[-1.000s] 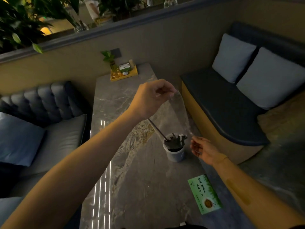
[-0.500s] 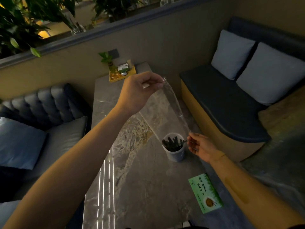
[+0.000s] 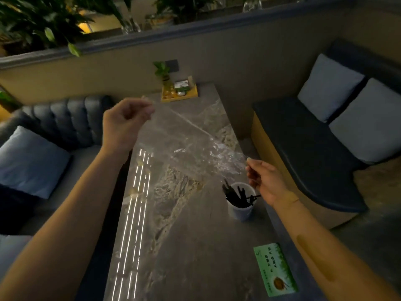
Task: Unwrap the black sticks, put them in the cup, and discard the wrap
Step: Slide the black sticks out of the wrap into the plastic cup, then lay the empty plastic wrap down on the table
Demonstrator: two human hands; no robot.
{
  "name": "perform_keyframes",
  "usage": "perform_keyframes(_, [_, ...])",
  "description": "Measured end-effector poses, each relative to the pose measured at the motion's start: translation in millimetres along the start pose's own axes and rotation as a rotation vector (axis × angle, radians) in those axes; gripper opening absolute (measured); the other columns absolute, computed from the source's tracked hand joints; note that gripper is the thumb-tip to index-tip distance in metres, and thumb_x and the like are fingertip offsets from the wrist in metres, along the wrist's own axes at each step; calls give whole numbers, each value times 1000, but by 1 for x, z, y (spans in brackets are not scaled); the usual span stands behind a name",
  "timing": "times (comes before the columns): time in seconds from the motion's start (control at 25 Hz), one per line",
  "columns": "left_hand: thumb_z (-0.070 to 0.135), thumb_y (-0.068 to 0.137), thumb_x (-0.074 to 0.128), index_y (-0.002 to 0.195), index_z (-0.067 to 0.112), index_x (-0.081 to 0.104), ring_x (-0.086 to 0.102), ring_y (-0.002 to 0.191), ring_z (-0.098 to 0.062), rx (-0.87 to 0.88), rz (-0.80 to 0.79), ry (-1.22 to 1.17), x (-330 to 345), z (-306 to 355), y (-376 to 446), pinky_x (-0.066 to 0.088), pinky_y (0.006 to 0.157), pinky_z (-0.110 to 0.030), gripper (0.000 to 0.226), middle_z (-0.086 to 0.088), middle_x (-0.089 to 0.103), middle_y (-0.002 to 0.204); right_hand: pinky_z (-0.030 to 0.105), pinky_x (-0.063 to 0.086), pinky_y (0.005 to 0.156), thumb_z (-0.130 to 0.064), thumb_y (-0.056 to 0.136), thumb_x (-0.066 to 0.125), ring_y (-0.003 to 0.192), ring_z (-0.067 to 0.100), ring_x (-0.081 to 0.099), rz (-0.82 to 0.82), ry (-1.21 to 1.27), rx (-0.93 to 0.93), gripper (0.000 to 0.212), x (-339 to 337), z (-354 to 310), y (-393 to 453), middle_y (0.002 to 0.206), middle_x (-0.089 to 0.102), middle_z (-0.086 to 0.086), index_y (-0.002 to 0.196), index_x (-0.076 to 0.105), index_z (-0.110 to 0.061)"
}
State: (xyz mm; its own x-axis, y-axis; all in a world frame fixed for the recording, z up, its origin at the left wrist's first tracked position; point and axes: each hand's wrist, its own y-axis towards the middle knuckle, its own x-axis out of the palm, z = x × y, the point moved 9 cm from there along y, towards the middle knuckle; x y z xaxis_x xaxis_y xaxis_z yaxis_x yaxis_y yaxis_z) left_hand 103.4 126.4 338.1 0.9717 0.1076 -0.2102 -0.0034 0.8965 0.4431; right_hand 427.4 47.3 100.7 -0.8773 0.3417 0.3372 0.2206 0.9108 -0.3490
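Plastic wrap [image 3: 195, 146] is pinched taut between our left hand [image 3: 124, 124] and right hand [image 3: 265, 181], right above the cup [image 3: 240, 210]; a careless swipe could tip it, spilling the sticks [image 3: 235, 195].

The green card [image 3: 275, 269] bears Chinese characters too blurred to read.

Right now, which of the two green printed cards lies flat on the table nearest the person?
The large green card by the right forearm, flat on the table's near edge. The other, smaller one stands in the yellow tray at the far end.
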Motion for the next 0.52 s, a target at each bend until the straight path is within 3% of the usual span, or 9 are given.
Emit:
perform_keyframes(0.16, [6,87,68,88,20,69,61,59,2,-289,234,-79,-90,-93,-57,52,61,-13,14,13,73,68,22,45,54,-29,84,71,58,5,57,-36,-207,-56,18,61,6,-1,60,64,-9,67,68,-23])
perform_keyframes(0.32, [1,88,64,89,12,68,60,48,-3,-609,363,-70,-160,-195,-156,52,49,-15,12,5,70,59,19,41,43,-33,86,68,47,3,50,-130,-452,-41,28,117,57,-6,53,58,-8,63,62,-21])
perform_keyframes(0.52, [-1,84,68,106,-7,67,62,63,-10,-911,386,23,-196,-292,-278,55,60,-17,23,-11,69,81,23,36,43,-27,90,64,48,12,45,-138,-689,74,34,132,150,-12,55,53,2,60,55,-12])
